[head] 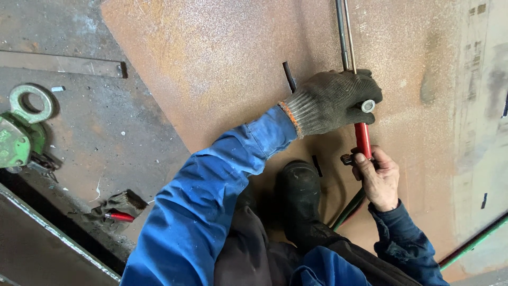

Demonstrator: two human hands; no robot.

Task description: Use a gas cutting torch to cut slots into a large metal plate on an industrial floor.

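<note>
My left hand (330, 100), in a dark grey knit glove with an orange cuff, is closed around the upper end of a cutting torch's red handle (362, 139). A small white cylinder (368, 106) sits between its fingers. My right hand (380, 182) is bare and grips the lower end of the handle at a dark valve knob. Two thin metal tubes of the torch (344, 32) run up over a rusty steel plate (222, 63). Green and red hoses (349, 209) trail down from the handle.
My black boot (300, 190) stands on the plate below the hands. A green lifting clamp with a ring (18, 132) lies at the left. A spare glove (119, 204) lies by the plate's edge. Another hose pair (471, 243) crosses the bottom right.
</note>
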